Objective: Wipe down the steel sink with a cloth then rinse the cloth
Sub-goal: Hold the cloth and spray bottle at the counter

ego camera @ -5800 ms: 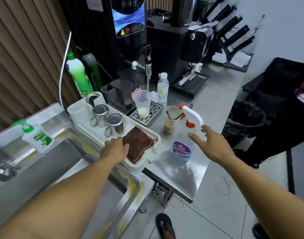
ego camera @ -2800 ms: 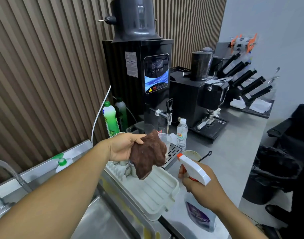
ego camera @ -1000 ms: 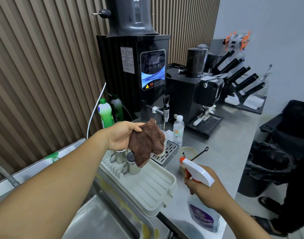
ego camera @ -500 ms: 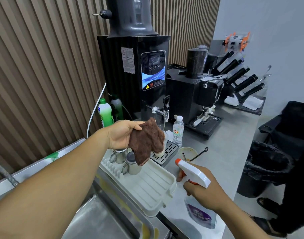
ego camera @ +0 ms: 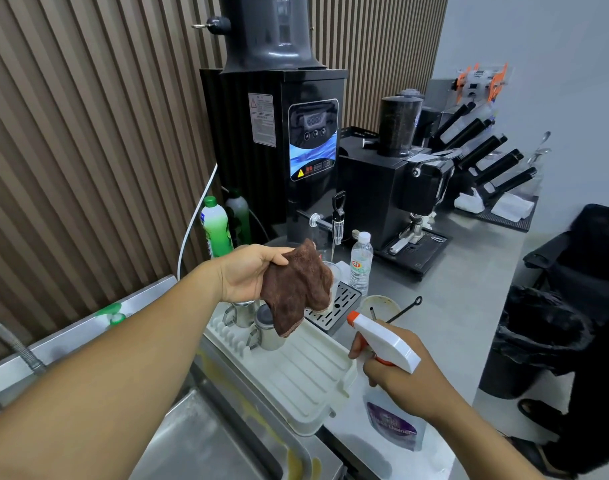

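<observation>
With hands apart: pinched cloth (ego camera: 296,289) in left hand (ego camera: 247,271) at frame centre, above drying rack (ego camera: 296,375); clamped right hand (ego camera: 400,379) on spray bottle (ego camera: 382,337) at lower right, nozzle toward cloth, presumably to wet it. Had not yet wiped sink (ego camera: 199,441), lower left.

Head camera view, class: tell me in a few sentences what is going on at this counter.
A person's left hand holds a crumpled brown cloth up above the white plastic draining tray. The right hand grips a clear spray bottle with a white trigger head, nozzle aimed toward the cloth. The steel sink at lower left is not yet being wiped.
</observation>
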### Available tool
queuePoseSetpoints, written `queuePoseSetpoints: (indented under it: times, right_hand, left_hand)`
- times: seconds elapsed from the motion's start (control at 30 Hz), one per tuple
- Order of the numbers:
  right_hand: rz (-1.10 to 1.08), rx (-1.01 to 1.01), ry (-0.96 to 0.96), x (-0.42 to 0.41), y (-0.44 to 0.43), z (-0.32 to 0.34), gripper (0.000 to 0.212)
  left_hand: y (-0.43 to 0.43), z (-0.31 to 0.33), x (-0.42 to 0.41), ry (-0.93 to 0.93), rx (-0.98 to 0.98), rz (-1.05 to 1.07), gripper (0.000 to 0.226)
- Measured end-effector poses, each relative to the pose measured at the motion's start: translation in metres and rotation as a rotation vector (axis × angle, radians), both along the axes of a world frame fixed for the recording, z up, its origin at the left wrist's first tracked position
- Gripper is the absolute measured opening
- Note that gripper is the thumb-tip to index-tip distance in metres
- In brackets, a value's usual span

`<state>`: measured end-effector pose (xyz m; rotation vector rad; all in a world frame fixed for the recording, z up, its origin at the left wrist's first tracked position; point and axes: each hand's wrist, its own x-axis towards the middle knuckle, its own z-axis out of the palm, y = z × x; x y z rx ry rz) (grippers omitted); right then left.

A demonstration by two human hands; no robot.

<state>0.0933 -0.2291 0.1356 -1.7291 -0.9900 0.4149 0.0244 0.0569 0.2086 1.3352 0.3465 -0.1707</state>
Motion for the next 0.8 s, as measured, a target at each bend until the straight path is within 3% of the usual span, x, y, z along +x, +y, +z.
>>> queuePoseSetpoints:
  times: [0.13,0.3,0.47,0.63,0.8]
  right_hand:
    - [0.01,0.022,-0.034,-0.001,0.004,0.008,0.013]
    - [-0.005,0.015,-0.019,0.004,0.004,0.002,0.023]
    - [-0.07,0.066,0.016,0.009,0.0,0.0,0.018]
    - [-0.09,0.107,0.002,0.012,-0.001,-0.001,0.043]
    - [-0.183,0.137,-0.032,0.02,-0.006,-0.003,0.056]
  left_hand:
    - [-0.003,-0.002,0.0,0.008,-0.003,-0.011,0.047]
    - [-0.001,-0.002,0.001,0.012,0.003,-0.023,0.046]
    - [-0.001,-0.005,0.0,0.029,0.008,-0.036,0.047]
    - [-0.007,-0.008,0.004,0.033,-0.004,-0.038,0.047]
    - [-0.012,-0.011,0.009,0.049,-0.007,-0.04,0.047]
